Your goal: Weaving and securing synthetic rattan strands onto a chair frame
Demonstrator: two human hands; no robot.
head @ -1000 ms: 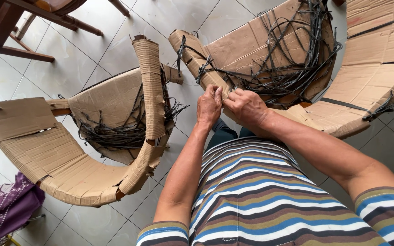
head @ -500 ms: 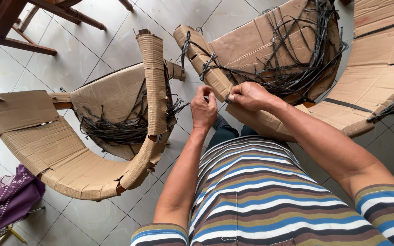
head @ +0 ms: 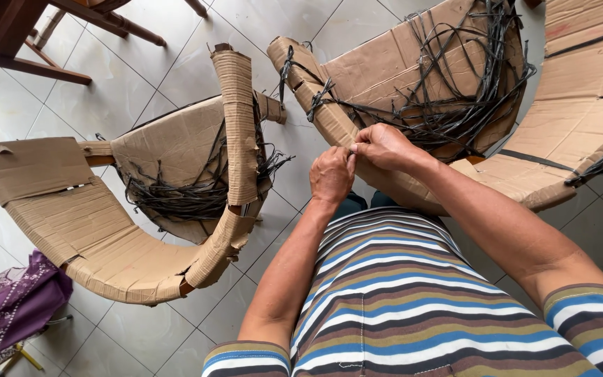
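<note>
Two chairs wrapped in brown cardboard stand on a tiled floor. My left hand (head: pixel 331 174) and my right hand (head: pixel 383 146) meet at the wrapped armrest of the right chair (head: pixel 385 63), fingertips pinched together at something small between them that I cannot make out. Loose black plastic straps (head: pixel 455 105) lie tangled on that chair's seat. The left chair (head: pixel 106 230) stands apart from my hands, with more black straps (head: pixel 190 195) on its seat. My striped shirt fills the lower part of the view.
Dark wooden furniture legs (head: pixel 29 63) stand at the top left. A purple cloth (head: pixel 8 307) lies at the bottom left on the white floor tiles (head: pixel 134 84). A narrow gap of floor separates the two chairs.
Both hands have shifted slightly up along the armrest and come closer together, fingertips now touching. The chairs have not moved.
</note>
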